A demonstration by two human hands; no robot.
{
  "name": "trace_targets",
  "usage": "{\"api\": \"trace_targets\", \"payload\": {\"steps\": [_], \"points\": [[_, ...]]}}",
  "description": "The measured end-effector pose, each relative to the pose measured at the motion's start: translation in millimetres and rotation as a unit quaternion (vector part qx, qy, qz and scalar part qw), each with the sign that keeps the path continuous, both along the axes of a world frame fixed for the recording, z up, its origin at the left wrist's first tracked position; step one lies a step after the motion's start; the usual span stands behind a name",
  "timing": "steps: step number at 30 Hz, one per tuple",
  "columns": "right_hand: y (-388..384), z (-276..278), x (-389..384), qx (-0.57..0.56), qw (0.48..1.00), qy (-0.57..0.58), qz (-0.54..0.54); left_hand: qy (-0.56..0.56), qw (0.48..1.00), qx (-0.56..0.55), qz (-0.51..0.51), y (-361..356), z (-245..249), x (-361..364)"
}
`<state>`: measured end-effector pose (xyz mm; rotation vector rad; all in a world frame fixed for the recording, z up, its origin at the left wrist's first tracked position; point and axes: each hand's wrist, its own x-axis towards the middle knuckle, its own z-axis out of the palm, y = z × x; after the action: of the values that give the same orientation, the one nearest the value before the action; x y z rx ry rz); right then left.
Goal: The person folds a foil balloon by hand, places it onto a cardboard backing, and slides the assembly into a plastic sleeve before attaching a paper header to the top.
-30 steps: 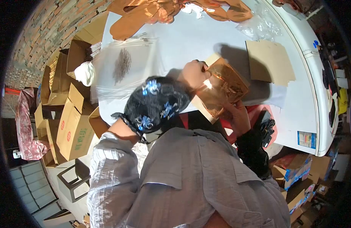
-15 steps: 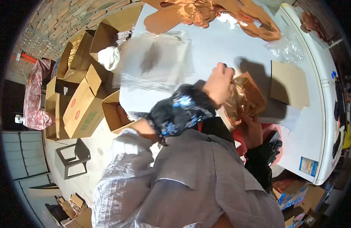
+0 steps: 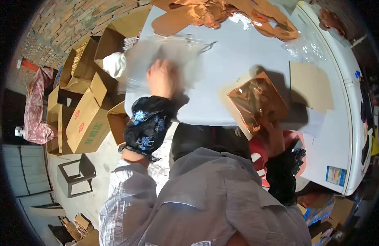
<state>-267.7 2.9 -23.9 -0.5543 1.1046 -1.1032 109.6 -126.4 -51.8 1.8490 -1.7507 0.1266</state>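
Note:
A shiny copper-coloured foil packet [image 3: 255, 98] lies tilted over a pale sheet of card [image 3: 227, 93] at the table's front right. My right hand [image 3: 272, 133] grips the near edge of the packet, its fingertips partly hidden. Over to the left, my left hand [image 3: 160, 78] is on or just above a stack of clear plastic bags [image 3: 136, 67]. Its fingers are somewhat bent and blurred, apart from one another, and nothing shows in them. Black sleeve cuffs with blue patterns cover both wrists.
Brown, copper-toned material [image 3: 206, 18] is heaped at the table's [image 3: 214, 110] far edge. A cardboard piece [image 3: 308, 86] and crumpled clear plastic [image 3: 308, 49] lie to the right. Open cardboard boxes [image 3: 87, 123], a white cloth bundle [image 3: 115, 64] and a grey stool [image 3: 76, 174] stand left.
My left hand has let go of the foil packet and moved left to the plastic bags. My right hand still holds the packet, which now lies more exposed.

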Motion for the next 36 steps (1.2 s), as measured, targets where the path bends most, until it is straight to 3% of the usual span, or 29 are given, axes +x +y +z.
{"api": "trace_targets", "payload": {"steps": [3, 6, 9, 11, 14, 17, 20, 22, 24, 27, 28, 31, 36], "points": [[3.5, -3.8, -6.7, 0.002, 1.0, 0.012, -0.009, -0.038, 0.998, -0.041, -0.021, 30.9, 39.3, -33.3], [13.6, 1.0, -10.1, -0.021, 0.999, -0.023, -0.037, -0.044, 0.992, -0.084, -0.081, 54.0, 42.8, -66.1], [35.1, 4.4, -32.4, -0.063, 0.993, 0.096, 0.013, -0.095, 0.984, -0.049, -0.14, 69.7, 45.6, -100.0], [53.7, 5.9, -47.0, -0.138, 0.958, 0.243, 0.057, -0.102, 0.974, -0.082, -0.186, 72.8, 36.0, -115.4], [76.6, 12.0, -52.8, -0.177, 0.921, 0.345, 0.036, -0.101, 0.965, -0.072, -0.232, 75.7, 35.5, -130.0], [91.4, 16.1, -57.4, -0.122, 0.972, 0.198, -0.039, 0.057, 0.949, -0.023, -0.31, 72.1, 28.7, -133.4], [97.4, 19.2, -59.2, -0.039, 0.994, 0.046, -0.094, 0.056, 0.936, 0.032, -0.345, 67.9, 31.4, -128.9], [99.8, 19.5, -60.4, -0.01, 0.995, 0.006, -0.103, -0.023, 0.945, 0.009, -0.325, 66.6, 35.7, -120.2], [101.5, 17.2, -61.9, -0.01, 0.996, -0.002, -0.087, -0.108, 0.944, -0.038, -0.309, 57.8, 35.7, -109.1], [102.3, 10.3, -63.8, -0.021, 0.998, 0.001, -0.065, 0.072, 0.956, 0.052, -0.279, 57.1, 37.5, -124.3], [101.6, 9.2, -62.4, -0.021, 0.998, 0.002, -0.065, 0.025, 0.962, -0.006, -0.27, 65.6, 44.3, -138.5], [101.0, 11.4, -57.5, -0.005, 0.995, 0.008, -0.096, -0.012, 0.977, -0.018, -0.214, 73.3, 26.5, -167.1], [111.1, 14.0, -67.8, 0.021, 0.991, 0.057, -0.119, -0.038, 0.95, -0.051, -0.305, 58.0, 19.6, -178.1]]}}
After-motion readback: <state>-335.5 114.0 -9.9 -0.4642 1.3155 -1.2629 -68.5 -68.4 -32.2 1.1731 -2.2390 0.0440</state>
